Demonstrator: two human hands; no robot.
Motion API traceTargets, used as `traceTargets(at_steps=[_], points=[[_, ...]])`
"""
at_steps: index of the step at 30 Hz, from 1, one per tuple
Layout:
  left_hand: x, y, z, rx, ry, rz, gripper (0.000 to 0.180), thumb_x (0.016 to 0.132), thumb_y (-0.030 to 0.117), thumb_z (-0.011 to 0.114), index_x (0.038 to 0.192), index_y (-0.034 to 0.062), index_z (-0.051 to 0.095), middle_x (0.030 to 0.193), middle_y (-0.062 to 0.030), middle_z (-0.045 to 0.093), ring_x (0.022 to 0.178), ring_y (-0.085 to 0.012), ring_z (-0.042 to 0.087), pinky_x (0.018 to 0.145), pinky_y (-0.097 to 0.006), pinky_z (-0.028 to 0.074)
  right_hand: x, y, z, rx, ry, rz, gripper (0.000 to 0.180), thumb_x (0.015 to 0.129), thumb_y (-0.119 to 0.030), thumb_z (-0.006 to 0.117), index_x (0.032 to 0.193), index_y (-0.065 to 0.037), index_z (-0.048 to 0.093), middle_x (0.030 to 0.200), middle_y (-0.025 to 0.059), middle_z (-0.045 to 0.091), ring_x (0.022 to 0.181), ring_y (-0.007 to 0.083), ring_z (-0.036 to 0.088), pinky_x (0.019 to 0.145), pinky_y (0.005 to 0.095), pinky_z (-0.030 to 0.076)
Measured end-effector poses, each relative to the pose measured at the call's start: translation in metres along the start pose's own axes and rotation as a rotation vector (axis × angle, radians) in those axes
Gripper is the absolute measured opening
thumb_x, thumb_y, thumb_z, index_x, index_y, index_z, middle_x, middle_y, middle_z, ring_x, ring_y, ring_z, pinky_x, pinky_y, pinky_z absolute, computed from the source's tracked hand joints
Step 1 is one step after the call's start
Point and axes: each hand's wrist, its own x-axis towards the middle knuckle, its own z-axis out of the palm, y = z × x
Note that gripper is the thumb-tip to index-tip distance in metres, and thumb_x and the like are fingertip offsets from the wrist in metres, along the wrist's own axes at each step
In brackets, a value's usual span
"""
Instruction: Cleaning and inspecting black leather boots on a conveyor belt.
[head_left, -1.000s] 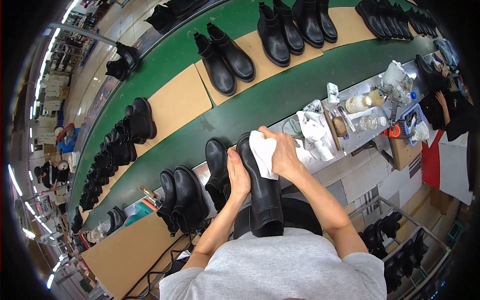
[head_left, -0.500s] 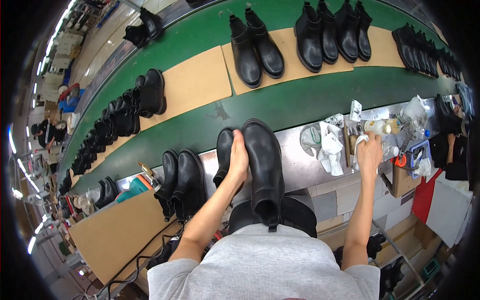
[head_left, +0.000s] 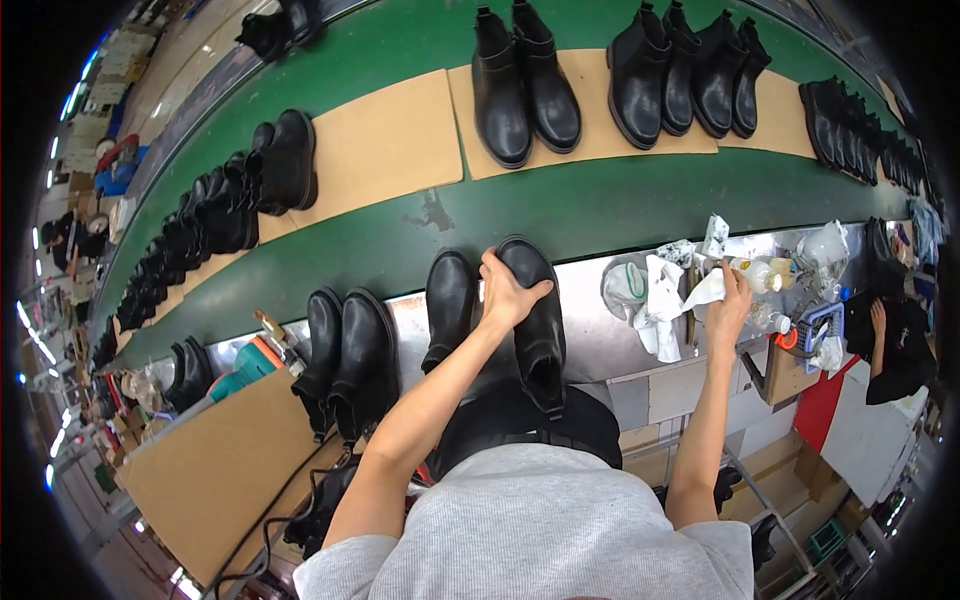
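A black ankle boot (head_left: 541, 345) stands upright on the metal bench edge before me, its opening toward my body. My left hand (head_left: 510, 295) grips it across the instep, with the thumb on top and fingers at the toe's left side. Its likely mate, another black boot (head_left: 450, 300), stands just to the left under my forearm. On the right, my right hand (head_left: 729, 308) pinches a white cloth (head_left: 706, 290) beside several bottles (head_left: 765, 275). Another pair of black boots (head_left: 365, 340) stands farther left on the bench.
Beyond the bench runs a green conveyor belt (head_left: 370, 222) with cardboard sheets (head_left: 385, 150) and rows of black boots. White rags (head_left: 660, 310), a blue basket (head_left: 822, 325) and orange-handled scissors (head_left: 787, 340) lie right. Left are a cardboard panel (head_left: 215, 460) and cables. A co-worker's arm (head_left: 878, 335) shows far right.
My left hand has gone from lying flat along the boot's side to wrapping over its front. The cloth in my right hand now sticks out leftward. The whole view has shifted slightly.
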Motion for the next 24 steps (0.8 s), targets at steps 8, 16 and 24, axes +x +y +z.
traceTargets(at_steps=[8,16,24], points=[[-0.03,0.05,-0.045,-0.556,-0.068,0.309,0.096,0.066,0.018,0.083,0.131,-0.0032,0.015,0.12,-0.0173,0.044,0.111,-0.022,0.048,0.098,-0.032,0.04,-0.002,-0.008,-0.035,0.781,-0.006,-0.018,0.039,0.07,0.007,0.052,0.106,-0.003,0.063,0.097,0.0085,0.064,0.082,0.0188,0.059,0.078,0.0292,0.045],[-0.057,0.066,-0.041,-0.341,0.119,0.535,0.094,0.062,0.015,0.083,0.129,-0.0025,0.019,0.117,-0.0189,0.045,0.108,-0.0263,0.051,0.095,-0.035,0.041,0.012,-0.207,-0.085,1.163,-0.683,-0.16,0.059,0.072,0.002,0.062,0.129,-0.002,0.047,0.065,-0.0013,0.057,0.06,0.0043,0.052,0.054,0.0203,0.041],[-0.081,0.068,-0.041,-0.239,0.149,0.522,0.082,0.064,0.012,0.081,0.123,-0.0011,0.027,0.112,-0.0202,0.046,0.105,-0.031,0.052,0.09,-0.038,0.043,0.014,-0.194,-0.07,1.362,-0.878,-0.121,0.03,0.079,-0.006,0.064,0.108,0.002,0.063,0.09,0.0045,0.067,0.074,0.0049,0.058,0.065,0.0193,0.047]])
